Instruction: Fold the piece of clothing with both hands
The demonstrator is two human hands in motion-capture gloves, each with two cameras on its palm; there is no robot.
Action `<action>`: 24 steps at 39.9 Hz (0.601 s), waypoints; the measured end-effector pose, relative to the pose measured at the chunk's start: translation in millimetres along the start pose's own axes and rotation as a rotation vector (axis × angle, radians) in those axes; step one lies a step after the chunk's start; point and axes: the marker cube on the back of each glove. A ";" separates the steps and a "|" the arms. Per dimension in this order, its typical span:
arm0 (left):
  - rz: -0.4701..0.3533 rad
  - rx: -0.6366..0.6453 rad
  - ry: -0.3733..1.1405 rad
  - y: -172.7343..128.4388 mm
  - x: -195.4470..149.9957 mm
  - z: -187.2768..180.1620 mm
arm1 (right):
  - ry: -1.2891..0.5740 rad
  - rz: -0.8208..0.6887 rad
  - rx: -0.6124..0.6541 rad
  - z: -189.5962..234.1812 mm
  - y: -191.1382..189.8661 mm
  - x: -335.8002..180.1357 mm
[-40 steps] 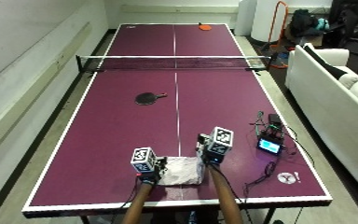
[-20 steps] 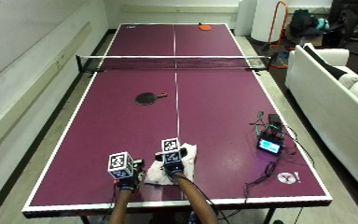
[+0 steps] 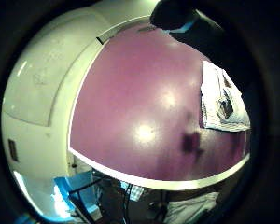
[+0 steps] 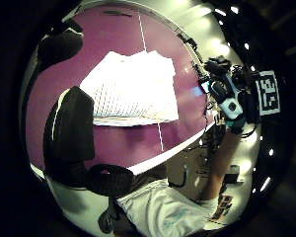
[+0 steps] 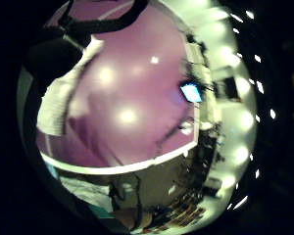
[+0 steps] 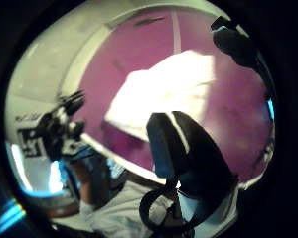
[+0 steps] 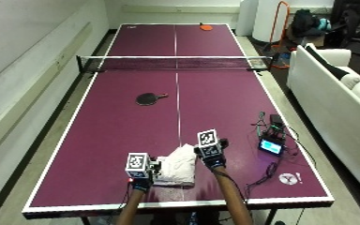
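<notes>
A white garment [image 7: 177,165] lies folded into a small rectangle on the purple table [image 7: 105,154], close to its front edge. My left hand [image 7: 141,182] hovers at the garment's left edge. My right hand [image 7: 213,161] is just off its far right corner. Neither hand holds cloth. The left thumb side palm view shows the garment [image 4: 133,89] flat on the table beyond my straight left thumb [image 4: 69,126]. The right thumb side palm view shows the garment [image 6: 159,91] beyond my right thumb [image 6: 174,144]. It also shows at the side of the other palm views [image 3: 221,100] [image 5: 56,110].
A black paddle [image 7: 148,98] lies mid-table and the net [image 7: 177,58] crosses farther up, with an orange paddle [image 7: 205,27] at the far end. A small device with a lit screen [image 7: 271,146], cables and a white disc [image 7: 286,178] sit right of my right hand. A white sofa [image 7: 342,98] stands beside the table.
Both hands swung left, the right one passing over the garment, then came back right. The garment now looks narrower than a second ago.
</notes>
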 end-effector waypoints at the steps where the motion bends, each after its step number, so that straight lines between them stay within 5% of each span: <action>1: 0.008 0.010 -0.003 -0.9 2.9 0.6 | 0.035 0.032 -0.004 -2.1 1.1 8.9; 12: 0.056 0.204 -0.097 -31.1 15.0 -7.1 | 0.049 0.182 0.053 -31.2 27.9 36.4; 17: 0.086 0.050 0.060 -16.6 29.0 3.7 | -0.044 0.163 0.054 -10.2 19.2 21.0; 24: 0.082 0.042 0.125 -13.7 28.2 -9.5 | -0.101 0.086 0.022 10.5 14.6 -1.7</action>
